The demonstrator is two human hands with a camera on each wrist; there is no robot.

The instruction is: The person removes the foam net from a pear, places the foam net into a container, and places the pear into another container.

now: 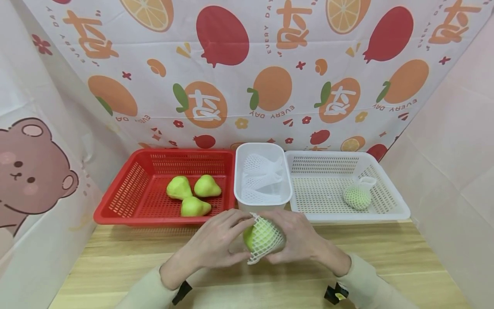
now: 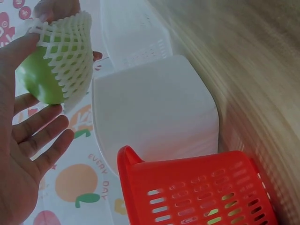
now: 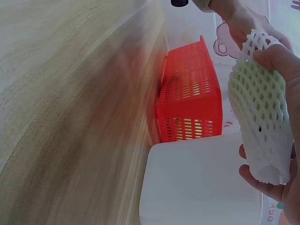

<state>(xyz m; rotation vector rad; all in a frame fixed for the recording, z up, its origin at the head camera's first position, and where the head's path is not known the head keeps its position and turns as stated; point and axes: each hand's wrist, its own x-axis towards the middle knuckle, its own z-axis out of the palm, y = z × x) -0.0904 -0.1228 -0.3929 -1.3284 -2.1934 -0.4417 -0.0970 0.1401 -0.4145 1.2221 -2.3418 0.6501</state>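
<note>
A green pear (image 1: 249, 238) is partly inside a white foam net sleeve (image 1: 266, 237), held over the table in front of the baskets. My left hand (image 1: 218, 240) holds the pear's bare side, thumb at the net's edge and fingertips against the fruit in the left wrist view. My right hand (image 1: 299, 237) grips the netted side, its thumb (image 3: 271, 60) on the mesh. In the right wrist view the net's narrow tail hangs past the pear. Three bare pears (image 1: 207, 186) lie in the red basket (image 1: 166, 220).
Between the baskets stands a white bin (image 1: 263, 204) with several foam nets (image 1: 259, 174) in it. The white basket (image 1: 390, 189) on the right holds one netted pear (image 1: 357, 197). A fruit-print cloth (image 1: 239, 77) hangs behind them, and the wooden table (image 1: 386, 249) lies below.
</note>
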